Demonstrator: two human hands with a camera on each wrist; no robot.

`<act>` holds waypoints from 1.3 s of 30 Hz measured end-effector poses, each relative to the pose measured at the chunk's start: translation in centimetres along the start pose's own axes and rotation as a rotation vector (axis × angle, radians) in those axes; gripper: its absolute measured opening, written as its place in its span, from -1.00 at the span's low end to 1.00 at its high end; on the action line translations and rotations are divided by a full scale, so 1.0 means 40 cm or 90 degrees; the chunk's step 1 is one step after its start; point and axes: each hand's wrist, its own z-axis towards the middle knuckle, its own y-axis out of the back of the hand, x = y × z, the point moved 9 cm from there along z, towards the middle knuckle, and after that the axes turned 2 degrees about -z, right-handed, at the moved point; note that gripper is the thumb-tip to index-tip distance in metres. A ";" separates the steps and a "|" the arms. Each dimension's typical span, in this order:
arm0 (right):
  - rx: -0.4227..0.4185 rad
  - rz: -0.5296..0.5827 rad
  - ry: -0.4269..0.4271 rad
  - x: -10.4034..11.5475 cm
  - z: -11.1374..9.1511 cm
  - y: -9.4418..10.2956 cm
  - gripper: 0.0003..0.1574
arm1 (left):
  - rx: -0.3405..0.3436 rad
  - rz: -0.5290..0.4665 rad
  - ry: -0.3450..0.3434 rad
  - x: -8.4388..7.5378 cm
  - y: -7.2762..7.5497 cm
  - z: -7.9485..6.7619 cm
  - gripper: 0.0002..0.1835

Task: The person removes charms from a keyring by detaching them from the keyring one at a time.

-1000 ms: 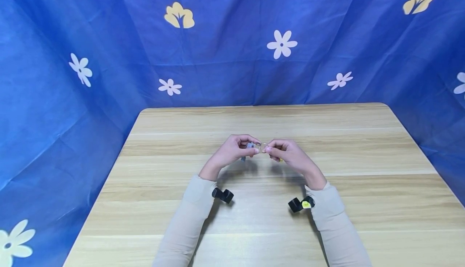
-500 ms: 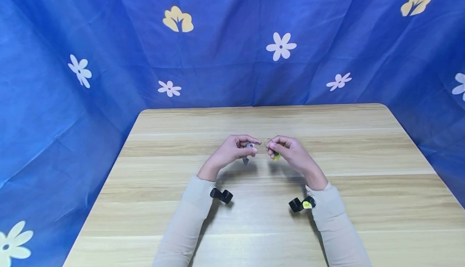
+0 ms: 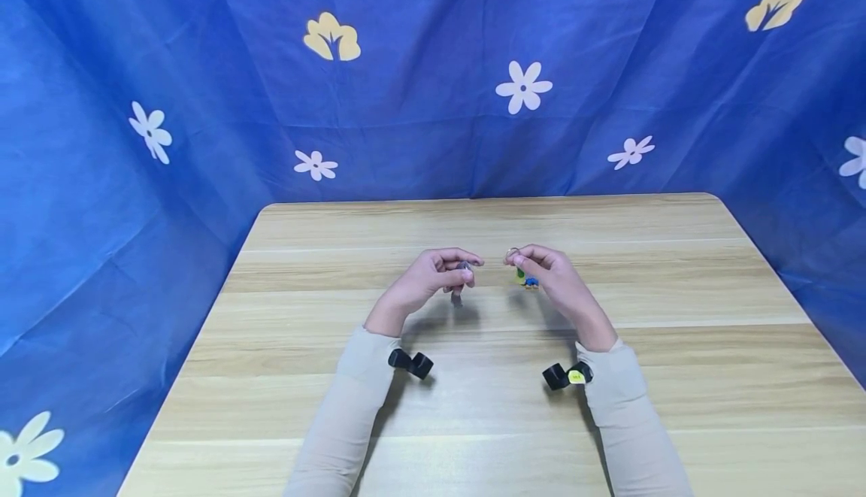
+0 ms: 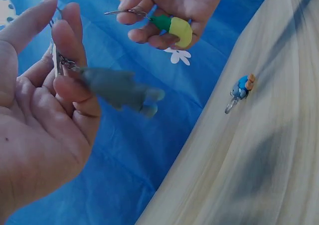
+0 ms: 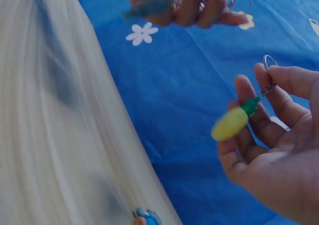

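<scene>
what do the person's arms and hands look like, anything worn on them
Long, pale off-white sleeves reach both wrists. The left hand and right hand are bare, without gloves. A small, blocky black device sits at each wrist; the right one carries a yellow sticker.

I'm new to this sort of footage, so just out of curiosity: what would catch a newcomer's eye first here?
Probably the vivid blue cloth, printed with pale flowers, behind the wooden table. Next, the yellow-and-green keychain, pinched by its metal ring in the person's right fingers, and the grey keychain in the left fingers opposite. Smaller but bright, a blue figure lies on the table.
</scene>
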 end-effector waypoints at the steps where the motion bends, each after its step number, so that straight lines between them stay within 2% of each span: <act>1: -0.007 -0.003 -0.002 -0.001 -0.001 0.008 -0.76 | 0.004 -0.003 -0.006 -0.002 -0.002 -0.001 -0.56; 6: -0.033 -0.020 -0.003 -0.010 -0.007 0.052 -0.82 | 0.016 -0.016 -0.030 -0.008 -0.006 -0.004 -0.52; 9: -0.041 -0.039 -0.005 -0.021 -0.015 0.077 -0.75 | 0.017 -0.021 -0.035 -0.005 -0.006 -0.004 -0.48; 12: -0.049 -0.058 -0.016 -0.040 -0.024 0.102 -0.71 | 0.021 -0.040 -0.035 -0.003 -0.008 -0.006 -0.32; 15: -0.053 -0.072 -0.029 -0.058 -0.034 0.125 -0.77 | 0.029 -0.069 -0.027 0.000 -0.012 -0.007 -0.20; 17: -0.054 -0.085 -0.039 -0.071 -0.040 0.139 -0.79 | 0.035 -0.087 -0.019 0.003 -0.014 -0.007 -0.21; 20: -0.052 -0.104 -0.046 -0.086 -0.049 0.156 -0.70 | 0.039 -0.099 -0.010 0.005 -0.017 -0.005 -0.26; 23: -0.046 -0.109 -0.055 -0.098 -0.056 0.169 -0.61 | 0.043 -0.105 -0.002 0.007 -0.020 -0.004 -0.40; 27: -0.028 -0.110 -0.066 -0.112 -0.062 0.180 -0.60 | 0.044 -0.107 0.005 0.007 -0.021 -0.004 -0.58; 34: 0.015 -0.083 -0.116 -0.150 -0.059 0.180 -0.60 | 0.053 -0.116 0.000 0.001 -0.025 -0.003 -0.55; 39: 0.017 -0.073 -0.138 -0.168 -0.051 0.179 -0.61 | 0.056 -0.124 -0.008 -0.003 -0.025 -0.003 -0.56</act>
